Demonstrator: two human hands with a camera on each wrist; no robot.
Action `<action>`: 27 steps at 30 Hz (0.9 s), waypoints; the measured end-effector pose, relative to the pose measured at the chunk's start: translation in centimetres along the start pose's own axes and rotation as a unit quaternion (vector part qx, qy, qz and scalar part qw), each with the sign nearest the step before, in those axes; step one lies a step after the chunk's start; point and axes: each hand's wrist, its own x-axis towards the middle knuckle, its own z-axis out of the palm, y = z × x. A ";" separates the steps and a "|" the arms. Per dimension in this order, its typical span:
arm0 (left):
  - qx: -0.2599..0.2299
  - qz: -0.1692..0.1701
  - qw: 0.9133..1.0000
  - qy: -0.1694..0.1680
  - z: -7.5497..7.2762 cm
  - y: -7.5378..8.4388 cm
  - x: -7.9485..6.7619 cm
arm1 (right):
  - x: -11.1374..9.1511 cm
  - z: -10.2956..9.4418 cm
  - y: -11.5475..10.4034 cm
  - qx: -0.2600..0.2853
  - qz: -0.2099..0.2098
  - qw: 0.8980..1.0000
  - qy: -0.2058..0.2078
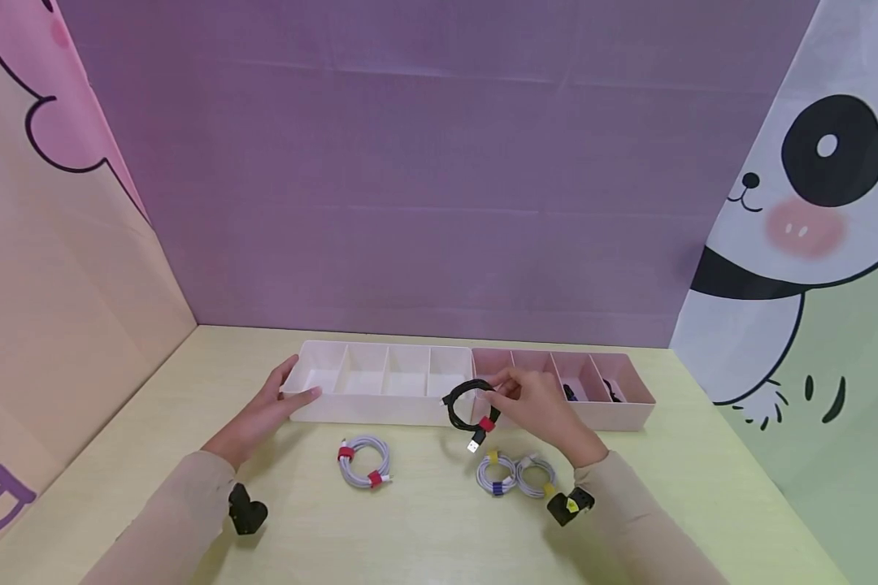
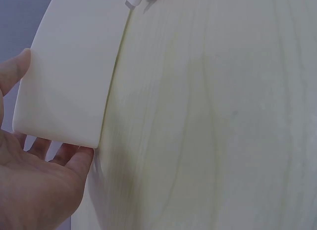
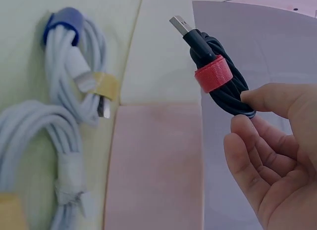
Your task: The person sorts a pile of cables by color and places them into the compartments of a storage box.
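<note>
My right hand [image 1: 549, 410] pinches a coiled black USB cable [image 3: 225, 96] between thumb and fingertips. A red strap [image 3: 214, 74] binds the coil, and its metal plug sticks out from one end. In the head view the coil hangs in front of where the white divided box [image 1: 380, 409] meets the pink divided box [image 1: 615, 418]. With its thumb at the front rim and fingers against the end wall, my left hand [image 1: 267, 408] grips the white box's left end. The left wrist view shows those fingers [image 2: 79, 163] bent along the box's lower edge.
A white coiled cable with red straps [image 1: 384, 463] lies before the white box. Closer to my right wrist lie two more pale coils, one with yellow and blue straps [image 1: 481, 479], the other with a yellow strap [image 1: 549, 490]. Dark items [image 1: 571, 393] sit in the pink box's right compartments.
</note>
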 end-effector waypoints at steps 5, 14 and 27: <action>0.000 0.000 1.000 0.000 0.0 0.0 0.0 | 0.3 -0.7 0.0 0.004 0.013 1.000 0.004; -0.004 0.006 1.000 0.002 0.0 0.0 0.1 | 0.9 -1.8 0.6 0.008 0.013 1.000 0.024; -0.010 0.003 1.000 0.010 0.1 0.0 0.3 | 1.3 -2.6 1.0 0.012 0.035 0.999 0.035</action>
